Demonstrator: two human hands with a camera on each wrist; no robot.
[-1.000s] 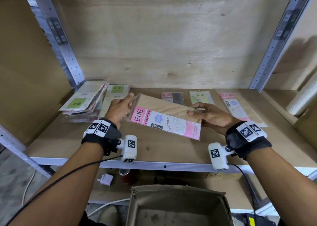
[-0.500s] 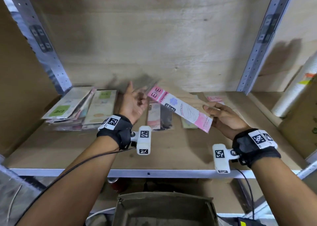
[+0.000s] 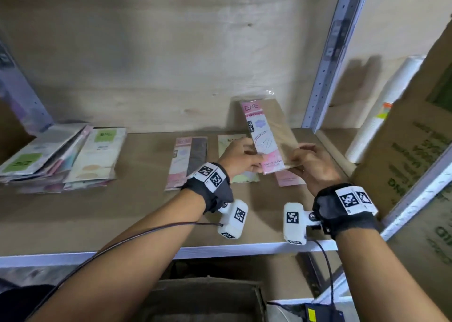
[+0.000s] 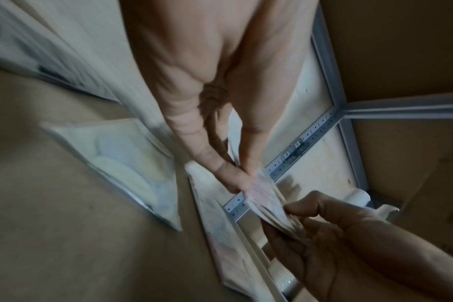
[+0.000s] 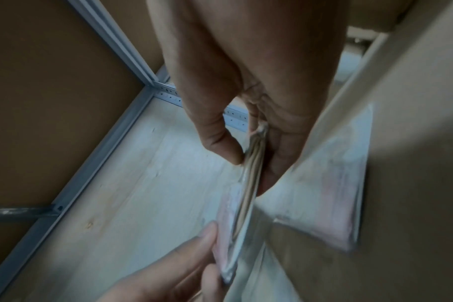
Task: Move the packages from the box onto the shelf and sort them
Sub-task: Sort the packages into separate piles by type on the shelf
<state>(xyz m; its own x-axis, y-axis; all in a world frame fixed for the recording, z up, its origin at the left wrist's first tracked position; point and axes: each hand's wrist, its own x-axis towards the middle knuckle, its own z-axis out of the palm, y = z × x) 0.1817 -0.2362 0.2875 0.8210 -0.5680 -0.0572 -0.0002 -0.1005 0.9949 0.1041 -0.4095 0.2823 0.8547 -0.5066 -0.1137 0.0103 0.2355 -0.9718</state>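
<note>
The flat, pink-and-beige plastic stocking package (image 3: 267,138) stands nearly upright right of centre in the head view, long axis running bottom to top, its "ENE" end up and leaning slightly left. The left hand (image 3: 241,159) pinches its lower left edge; the right hand (image 3: 311,161) pinches its lower right corner. It hangs above the brown shelf board (image 3: 137,214), over another pink package (image 3: 289,178).

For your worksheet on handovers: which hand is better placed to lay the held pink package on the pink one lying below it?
Probably the right hand: it pinches the package directly above that pink one.
</note>
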